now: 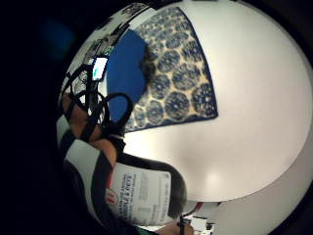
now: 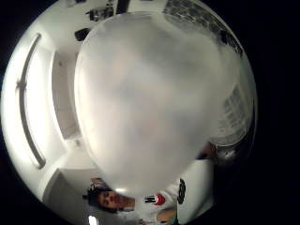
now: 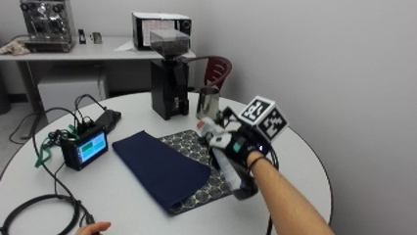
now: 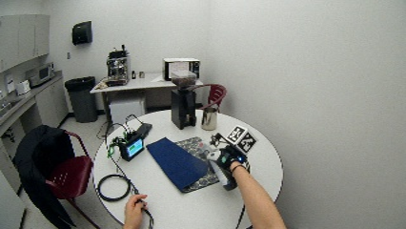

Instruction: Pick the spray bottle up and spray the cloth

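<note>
Outside view: gloved right hand (image 3: 236,142) grips 1 spray bottle (image 3: 229,169), fingers curled round it, above the patterned cloth (image 3: 196,169) near the round table's (image 3: 130,205) right edge.

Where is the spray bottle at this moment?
In the outside view the spray bottle is in the gloved right hand, at the right edge of the cloth, on the near right part of the round table.
</note>
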